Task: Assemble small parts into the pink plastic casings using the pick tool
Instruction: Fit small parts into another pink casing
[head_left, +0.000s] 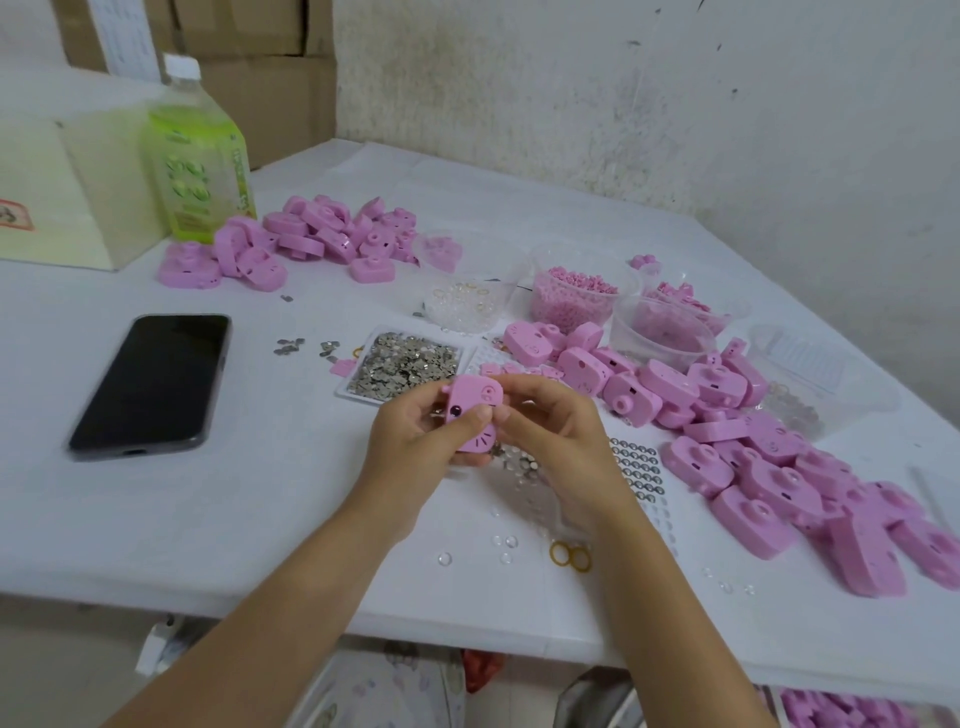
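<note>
While the left hand (415, 434) grips the casing (470, 400) above the tabletop's (249, 525) near edge, the right hand (553, 431), pinching it, should press squarely.

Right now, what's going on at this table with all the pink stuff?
A person is holding one pink casing in both hands just above the white table. The left hand grips it from the side and the right hand pinches its edge. A pile of small metal parts sits just behind it, and a heap of casings lies to the right. No pick tool is visible.
</note>
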